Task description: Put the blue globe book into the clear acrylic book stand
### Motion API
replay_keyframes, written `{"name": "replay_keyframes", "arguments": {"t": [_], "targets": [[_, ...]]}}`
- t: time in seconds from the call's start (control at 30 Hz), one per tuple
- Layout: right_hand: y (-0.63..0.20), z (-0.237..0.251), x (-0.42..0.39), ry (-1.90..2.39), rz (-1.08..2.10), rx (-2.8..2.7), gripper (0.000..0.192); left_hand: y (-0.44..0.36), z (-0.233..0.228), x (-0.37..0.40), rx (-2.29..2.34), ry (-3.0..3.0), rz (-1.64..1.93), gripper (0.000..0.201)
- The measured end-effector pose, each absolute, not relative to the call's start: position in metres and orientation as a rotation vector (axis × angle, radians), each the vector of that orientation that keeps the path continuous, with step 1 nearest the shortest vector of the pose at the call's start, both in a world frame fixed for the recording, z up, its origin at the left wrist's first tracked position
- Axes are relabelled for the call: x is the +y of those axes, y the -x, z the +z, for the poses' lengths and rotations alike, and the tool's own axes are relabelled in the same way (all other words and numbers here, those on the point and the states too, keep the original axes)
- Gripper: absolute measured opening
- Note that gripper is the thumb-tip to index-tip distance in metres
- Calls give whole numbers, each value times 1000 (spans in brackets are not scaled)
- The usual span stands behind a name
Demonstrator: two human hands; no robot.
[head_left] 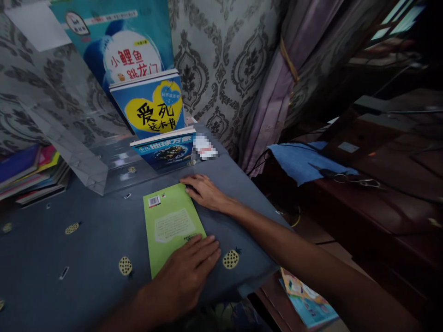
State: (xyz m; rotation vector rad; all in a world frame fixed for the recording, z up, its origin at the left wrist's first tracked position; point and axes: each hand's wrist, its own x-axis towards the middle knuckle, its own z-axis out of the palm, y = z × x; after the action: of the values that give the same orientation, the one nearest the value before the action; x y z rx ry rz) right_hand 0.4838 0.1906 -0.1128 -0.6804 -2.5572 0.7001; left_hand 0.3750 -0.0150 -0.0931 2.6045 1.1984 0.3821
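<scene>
A light green book (175, 212) lies on the cloth-covered table, with a barcode and a pale text panel on the side facing up. My left hand (185, 272) rests flat over its lower right part, fingers stretched out. At the upper right corner of the book, my right hand (204, 191) touches the edge with its fingers extended and slightly bent. Just beyond stands a dark blue book with an Earth picture (169, 150). Behind that are a blue book with a yellow heart (155, 108) and a taller teal book (138, 27).
The standing books are in a clear plastic rack (88, 161). A stack of books (34, 173) lies at the left. To the right, scissors (353, 179) and a blue cloth (308, 161) lie on a dark red surface. Colourful books (308, 302) sit below the table edge.
</scene>
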Motion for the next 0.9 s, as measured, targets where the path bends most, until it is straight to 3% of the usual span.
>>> {"name": "replay_keyframes", "arguments": {"t": [0.23,0.47,0.9], "targets": [[-484,-109,189,666,705,-2520,36,-369,-91,-20,1205,-2592,618,50],[-483,-106,188,669,629,-2474,25,-357,-78,-24,1239,-2456,862,18],[-482,-103,175,589,668,-2460,22,-314,-72,-17,1636,-2287,742,30]]}}
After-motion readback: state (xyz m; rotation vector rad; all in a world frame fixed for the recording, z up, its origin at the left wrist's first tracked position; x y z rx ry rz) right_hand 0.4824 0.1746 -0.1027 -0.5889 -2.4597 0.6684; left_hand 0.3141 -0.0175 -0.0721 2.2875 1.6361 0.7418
